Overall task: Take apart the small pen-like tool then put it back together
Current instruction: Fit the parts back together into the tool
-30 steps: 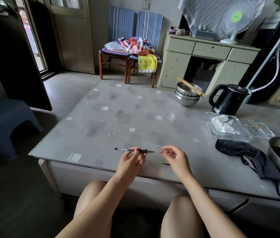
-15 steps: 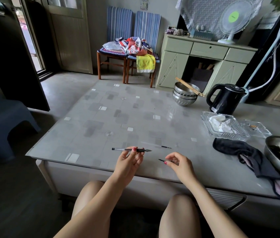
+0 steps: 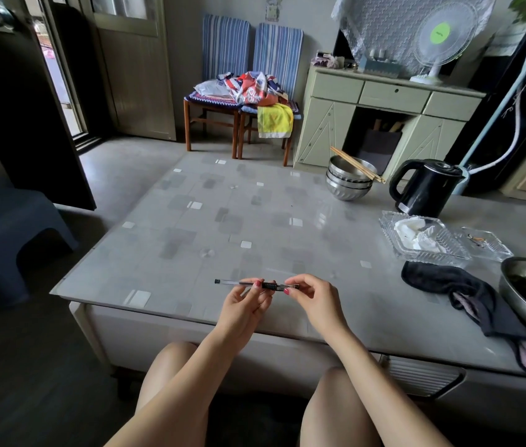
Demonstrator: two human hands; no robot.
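Right hand [image 3: 315, 300] now grips pen [image 3: 239, 283].

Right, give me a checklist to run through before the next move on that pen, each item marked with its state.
1. Left hand pinches the pen at mid-barrel: ok.
2. Right hand fingers on the pen's tip end: ok.
3. Pen held level above the table, not resting on it: ok.
4. Tip piece fully seated or threaded: cannot tell, fingers hide it.
5. Loose pen parts left on the table: cannot tell, none clearly visible.
6. Black cloth clear of the hands: ok.
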